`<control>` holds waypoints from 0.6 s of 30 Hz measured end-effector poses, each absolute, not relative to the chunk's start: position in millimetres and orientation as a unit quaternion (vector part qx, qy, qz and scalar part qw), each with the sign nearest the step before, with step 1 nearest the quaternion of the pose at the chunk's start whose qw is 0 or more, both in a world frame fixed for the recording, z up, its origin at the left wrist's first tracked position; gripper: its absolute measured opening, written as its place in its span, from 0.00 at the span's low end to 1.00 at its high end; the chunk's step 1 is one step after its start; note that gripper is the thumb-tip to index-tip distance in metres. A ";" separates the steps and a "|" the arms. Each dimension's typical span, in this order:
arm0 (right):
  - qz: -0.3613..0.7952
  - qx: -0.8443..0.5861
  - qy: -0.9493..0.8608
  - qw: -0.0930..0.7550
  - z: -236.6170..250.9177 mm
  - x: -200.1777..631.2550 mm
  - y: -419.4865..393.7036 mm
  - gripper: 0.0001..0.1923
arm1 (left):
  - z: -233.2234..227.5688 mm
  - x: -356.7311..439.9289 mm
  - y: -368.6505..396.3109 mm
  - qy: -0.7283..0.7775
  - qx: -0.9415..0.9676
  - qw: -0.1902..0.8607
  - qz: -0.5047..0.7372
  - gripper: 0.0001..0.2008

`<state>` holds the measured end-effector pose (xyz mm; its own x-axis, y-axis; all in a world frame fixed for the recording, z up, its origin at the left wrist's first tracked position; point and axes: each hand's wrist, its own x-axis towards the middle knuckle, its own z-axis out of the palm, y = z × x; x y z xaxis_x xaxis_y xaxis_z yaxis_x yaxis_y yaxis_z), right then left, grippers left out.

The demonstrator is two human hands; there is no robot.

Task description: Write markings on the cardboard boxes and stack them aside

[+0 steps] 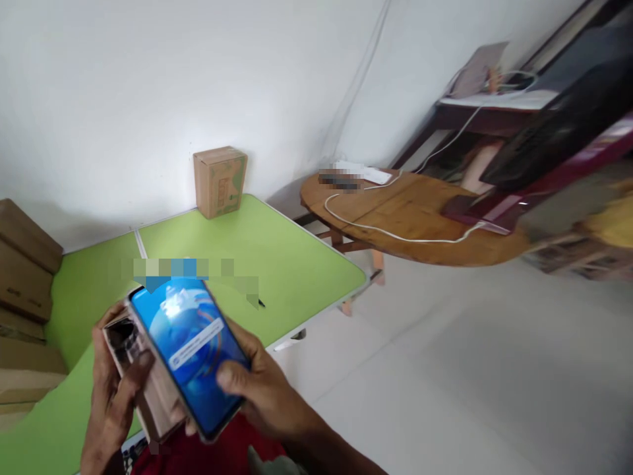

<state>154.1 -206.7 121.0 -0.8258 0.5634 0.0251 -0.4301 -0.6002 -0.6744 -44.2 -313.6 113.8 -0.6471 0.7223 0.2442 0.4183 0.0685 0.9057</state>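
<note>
1. Head view: the left hand (pixel 111 402) is closed around a pinkish item (pixel 161 399), its thumb pressed on the front; whether this is a case or a second phone, I cannot tell.
2. The right hand (pixel 264 379) grips a phone (pixel 202 392) by its lower right side, thumb on the lit screen. Both things are held up in front of the person, side by side and tilted, the phone partly covering the item's right edge.
3. The step in hand looks like handling the two together with the screen facing up; a pale message bar shows across it, too small to read.
4. Any next move would seem to call for a firm left hold and a light right thumb, since a stray press could work the screen.
5. The near edge of the green table (pixel 301 264) slants past the right hand; beyond it lies pale floor (pixel 445 356), so a slip that way could mean a drop.
6. More room shows over the green surface, towards the small cardboard box (pixel 220 185) by the wall. Stacked boxes (pixel 24 264) limit the left side, and blurred patches hide the area just past the phone's top.
</note>
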 end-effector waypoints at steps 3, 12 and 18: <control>0.832 -0.188 -0.370 0.367 103.3 165.8 -173.3 0.39 | 123.2 -40.7 -306.0 0.720 0.394 0.137 0.555 0.37; 0.558 -0.427 -0.639 0.313 1.0 158.3 -94.9 0.30 | 136.1 -23.9 -302.7 0.724 0.360 0.144 0.571 0.35; 0.454 -0.489 -0.712 0.220 -13.9 145.0 -91.4 0.16 | 134.4 -30.3 -302.0 0.732 0.365 0.148 0.556 0.36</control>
<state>145.0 -91.4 -13.9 -0.4246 0.8959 -0.1306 0.4961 0.1095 -0.8614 -30.3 -302.0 134.4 -0.6900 0.6990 0.1879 0.3692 0.1166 0.9220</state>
